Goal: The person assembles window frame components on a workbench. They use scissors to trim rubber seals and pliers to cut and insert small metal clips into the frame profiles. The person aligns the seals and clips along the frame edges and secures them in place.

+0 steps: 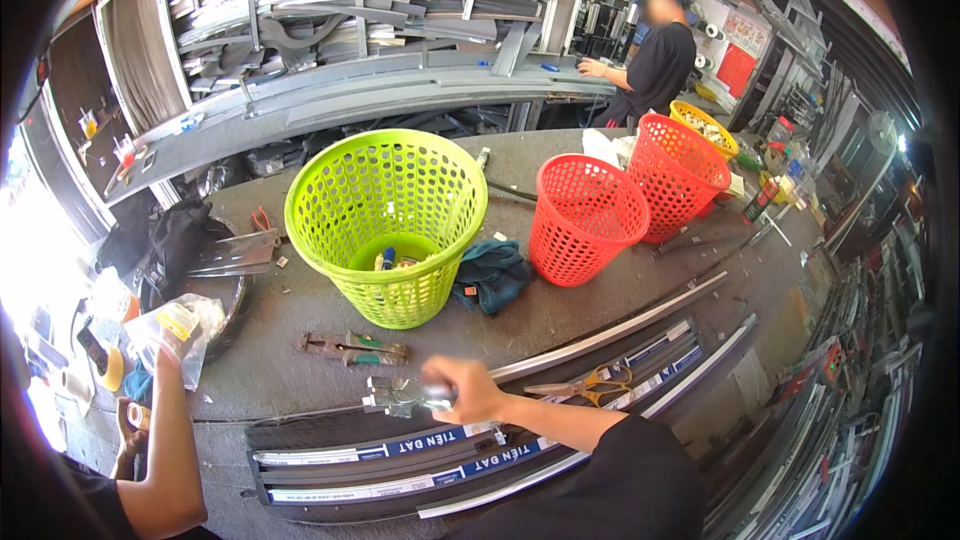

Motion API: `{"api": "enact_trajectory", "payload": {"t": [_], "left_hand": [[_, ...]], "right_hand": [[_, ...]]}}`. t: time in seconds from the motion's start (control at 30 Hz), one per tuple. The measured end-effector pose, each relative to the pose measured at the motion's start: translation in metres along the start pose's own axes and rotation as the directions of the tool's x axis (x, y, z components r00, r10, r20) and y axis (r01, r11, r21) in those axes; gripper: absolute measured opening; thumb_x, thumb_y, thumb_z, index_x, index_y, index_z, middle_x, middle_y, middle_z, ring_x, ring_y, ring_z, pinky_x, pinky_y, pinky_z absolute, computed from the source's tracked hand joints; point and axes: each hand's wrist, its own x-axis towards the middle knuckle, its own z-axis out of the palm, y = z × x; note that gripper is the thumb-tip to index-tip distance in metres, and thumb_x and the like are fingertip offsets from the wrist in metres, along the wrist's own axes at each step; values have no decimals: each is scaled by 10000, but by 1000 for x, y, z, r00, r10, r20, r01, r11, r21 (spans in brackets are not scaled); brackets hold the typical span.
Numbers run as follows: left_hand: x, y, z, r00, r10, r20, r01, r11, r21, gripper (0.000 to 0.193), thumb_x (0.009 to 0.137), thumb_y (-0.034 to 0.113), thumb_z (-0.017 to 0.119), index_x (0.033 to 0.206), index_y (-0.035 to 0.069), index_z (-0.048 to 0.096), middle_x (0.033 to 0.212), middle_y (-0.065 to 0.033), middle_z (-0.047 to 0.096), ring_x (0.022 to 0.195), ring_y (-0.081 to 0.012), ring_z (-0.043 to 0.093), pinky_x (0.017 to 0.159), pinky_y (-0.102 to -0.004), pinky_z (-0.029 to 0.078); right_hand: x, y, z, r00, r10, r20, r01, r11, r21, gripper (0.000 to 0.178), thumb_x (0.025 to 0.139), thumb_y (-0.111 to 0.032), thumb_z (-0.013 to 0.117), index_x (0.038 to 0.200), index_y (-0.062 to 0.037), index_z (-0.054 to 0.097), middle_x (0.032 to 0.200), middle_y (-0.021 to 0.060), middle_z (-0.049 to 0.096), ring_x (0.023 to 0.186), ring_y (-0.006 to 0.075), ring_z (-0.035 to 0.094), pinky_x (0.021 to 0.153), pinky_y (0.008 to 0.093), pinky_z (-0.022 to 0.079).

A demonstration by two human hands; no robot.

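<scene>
Right hand (470, 392): blurred dark item (436, 391) is gripped, fingers curled | Left hand (168, 360): clear bag (180, 322) is touched; finger opening cannot be told

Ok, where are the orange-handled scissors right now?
In the head view, the scissors lie below and right of centre, on the long strips, to the right of the person's right hand.

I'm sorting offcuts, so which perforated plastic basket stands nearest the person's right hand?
The lime-green perforated round plastic basket; both red perforated plastic baskets and the yellow plastic basket stand farther from the right hand.
</scene>
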Motion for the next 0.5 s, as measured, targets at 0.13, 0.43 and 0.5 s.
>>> {"api": "enact_trajectory", "payload": {"t": [0.13, 0.43, 0.5], "left_hand": [[-3, -6, 0, 1000, -12, -16, 12, 1000, -9, 228, 948, 180, 543, 944, 22, 707, 882, -111, 724, 771, -212, 682, 675, -364, 534], [-49, 14, -56, 971, -46, -233, 30, 997, -71, 251, 977, 180, 528, 976, 7, 709, 883, -103, 734, 720, -202, 682, 629, -345, 539], [-63, 23, -75, 936, -14, -351, -45, 986, -159, 256, 983, 180, 524, 983, 4, 710, 883, -101, 736, 709, -200, 682, 619, -340, 540]], "right_hand": [[1, -2, 1, 999, 44, 23, -44, 999, -26, 541, 644, -173, 836, 1131, -67, 626, 874, 93, 680, 698, 194, 633, 641, 320, 522], [1, -6, 0, 1000, -3, -13, 3, 1000, 13, 515, 640, -179, 838, 1102, -75, 636, 821, 69, 662, 661, 182, 598, 620, 320, 504], [1, -8, -1, 1000, 4, -14, -4, 1000, 26, 513, 636, -185, 843, 1093, -74, 637, 822, 70, 662, 663, 185, 600, 625, 323, 507]]}}
